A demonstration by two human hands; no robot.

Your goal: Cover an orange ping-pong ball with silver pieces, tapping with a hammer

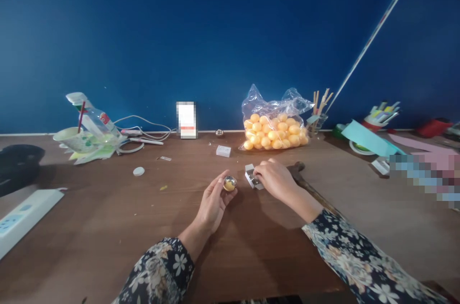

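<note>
My left hand (212, 202) is closed around a small shiny round metal piece (230, 183), gold-coloured in its lower part and silvery above. Just to its right, a small open white box (249, 169) stands on the brown table, with something silvery inside. The fingers of my right hand (275, 178) are pinched together at the box's opening. What they hold there, if anything, is hidden. Beneath my right forearm, a hammer (299, 169) with a wooden handle lies partly covered.
Behind my hands are another small white box (223, 151), a clear bag of orange balls (275, 134) and a metal piece (219, 133) by the wall. Leftward lie a white cap (138, 171), a power strip (27, 220) and a paper bowl (70, 138). Coloured paper (372, 138) lies right.
</note>
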